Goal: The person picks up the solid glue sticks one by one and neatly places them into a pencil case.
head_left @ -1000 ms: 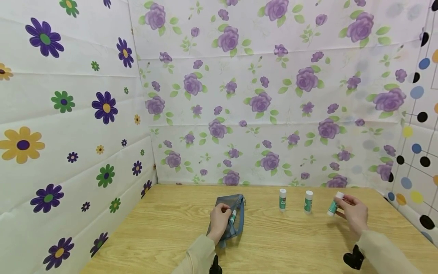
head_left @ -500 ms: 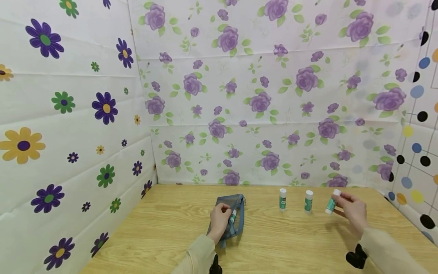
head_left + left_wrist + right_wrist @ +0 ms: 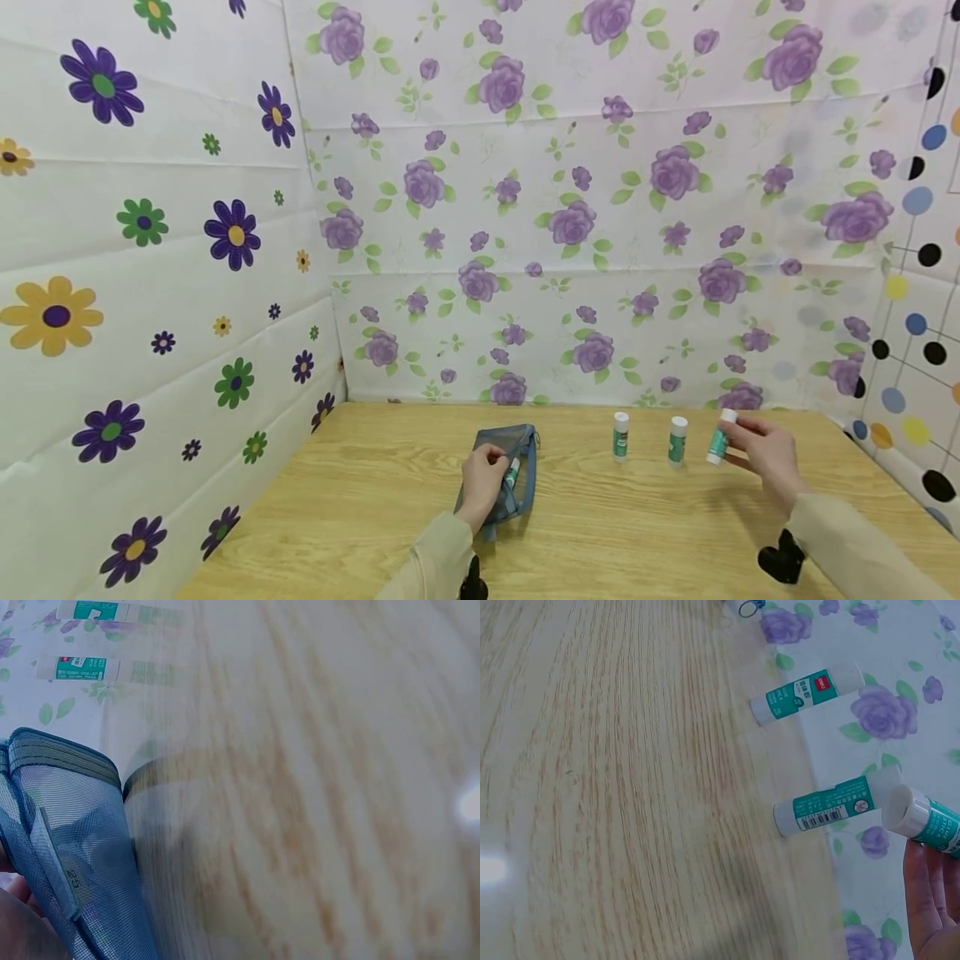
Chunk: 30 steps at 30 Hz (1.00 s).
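Note:
My left hand (image 3: pixel 483 485) grips the near-left side of a blue mesh zip pouch (image 3: pixel 504 436) lying on the table. Through its opening shows a glue stick (image 3: pixel 513 473) with a green label. In the left wrist view the mesh pouch (image 3: pixel 90 840) covers most of that hand. My right hand (image 3: pixel 771 457) pinches another glue stick (image 3: pixel 718 442), slightly tilted and white cap up, raised over the table. To its left two more glue sticks stand upright, the nearer one (image 3: pixel 677 442) and a farther one (image 3: pixel 620 437). The right wrist view shows the held stick's white base (image 3: pixel 906 814).
The wooden table (image 3: pixel 600 533) ends at a back wall cloth (image 3: pixel 525 350) with purple roses. A flowered cloth (image 3: pixel 172 292) hangs on the left, a dotted one (image 3: pixel 911 333) on the right. Both standing sticks are near the table's back edge.
My right hand has moved left and slightly up with its glue stick, closer to the two standing sticks. The left hand and pouch have kept their place.

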Motion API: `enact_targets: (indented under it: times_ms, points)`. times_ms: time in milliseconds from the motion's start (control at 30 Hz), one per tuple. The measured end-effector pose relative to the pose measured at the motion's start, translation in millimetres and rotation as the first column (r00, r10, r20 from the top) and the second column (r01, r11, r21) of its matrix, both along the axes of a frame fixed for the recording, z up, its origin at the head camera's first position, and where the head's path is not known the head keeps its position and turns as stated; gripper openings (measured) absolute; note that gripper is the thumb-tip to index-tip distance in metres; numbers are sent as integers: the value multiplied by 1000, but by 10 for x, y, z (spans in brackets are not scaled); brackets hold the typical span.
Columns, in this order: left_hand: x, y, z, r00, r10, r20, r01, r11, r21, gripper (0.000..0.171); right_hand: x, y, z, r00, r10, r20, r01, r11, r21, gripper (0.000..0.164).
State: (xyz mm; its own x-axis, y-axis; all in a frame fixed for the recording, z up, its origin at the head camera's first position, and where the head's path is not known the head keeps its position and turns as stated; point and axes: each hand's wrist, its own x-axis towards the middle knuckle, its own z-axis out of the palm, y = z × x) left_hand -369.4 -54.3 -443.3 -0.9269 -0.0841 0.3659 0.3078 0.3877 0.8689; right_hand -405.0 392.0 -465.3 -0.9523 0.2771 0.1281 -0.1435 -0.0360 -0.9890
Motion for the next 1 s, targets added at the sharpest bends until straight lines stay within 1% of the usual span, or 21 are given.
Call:
enact_targets:
  times_ms: [67, 133, 200, 233, 300, 400, 433, 533, 567, 600, 667, 700, 733, 800, 833, 933, 967, 1000]
  points:
    - [1, 2, 4, 1000, -5, 3, 5, 1000, 2, 7, 99, -70, 109, 999, 35, -30, -35, 999, -13, 51]
    - [2, 3, 5, 1000, -8, 6, 8, 1000, 4, 6, 190, -140, 223, 997, 65, -34, -64, 998, 28, 54]
    - [-1, 2, -2, 1000, -8, 7, 8, 1000, 4, 6, 207, -169, 256, 997, 71, -40, -69, 996, 47, 54]
    - [-2, 2, -4, 1000, -7, 8, 7, 1000, 4, 6, 198, -177, 252, 997, 60, -43, -59, 998, 35, 51]
    - [-7, 0, -9, 1000, -6, 7, 6, 1000, 3, 6, 151, -178, 234, 999, 39, -24, -38, 998, 41, 54]
    - [-16, -1, -13, 1000, -6, 4, 6, 1000, 5, 7, 24, -113, 135, 998, 56, -29, -55, 998, 27, 50]
    - [-18, -1, -16, 1000, -8, 4, 8, 1000, 7, 7, -14, -100, 98, 998, 51, -31, -51, 999, 7, 48]
    - [-24, -2, -25, 1000, -10, 3, 10, 1000, 11, 8, -114, -72, 27, 998, 58, 9, -59, 998, 37, 53]
    - [-22, -3, -25, 1000, -11, -1, 11, 1000, 10, 8, -142, -75, 5, 999, 45, 23, -46, 998, 34, 54]
    - [-22, -3, -26, 1000, -10, 0, 10, 1000, 11, 8, -166, -69, -11, 998, 53, 22, -53, 998, 24, 54]
    - [-22, -4, -25, 1000, -7, -1, 7, 1000, 9, 8, -199, -87, -25, 998, 45, 32, -46, 999, 20, 56]
    - [-23, -5, -24, 1000, -6, -1, 6, 1000, 8, 8, -216, -92, -33, 998, 51, 23, -51, 999, 9, 56]
    - [-24, -6, -24, 1000, -5, -2, 5, 1000, 6, 8, -228, -92, -33, 997, 77, 12, -77, 997, 8, 57]
    - [-27, -6, -22, 1000, -5, 0, 5, 1000, 7, 8, -257, -107, -43, 996, 87, 1, -87, 996, 0, 62]
    - [-28, -6, -22, 1000, -4, -2, 4, 1000, 7, 8, -270, -135, -45, 998, 69, 16, -69, 998, -2, 64]
    - [-27, -6, -20, 1000, -4, -3, 4, 1000, 10, 7, -312, -179, -43, 996, 82, 38, -82, 997, 12, 70]
    - [-25, -5, -19, 1000, -3, -4, 3, 1000, 11, 7, -331, -204, -48, 997, 60, 58, -60, 998, 8, 71]
    - [-26, -5, -20, 1000, -2, -3, 2, 1000, 10, 7, -350, -218, -53, 996, 63, 61, -63, 998, 4, 71]
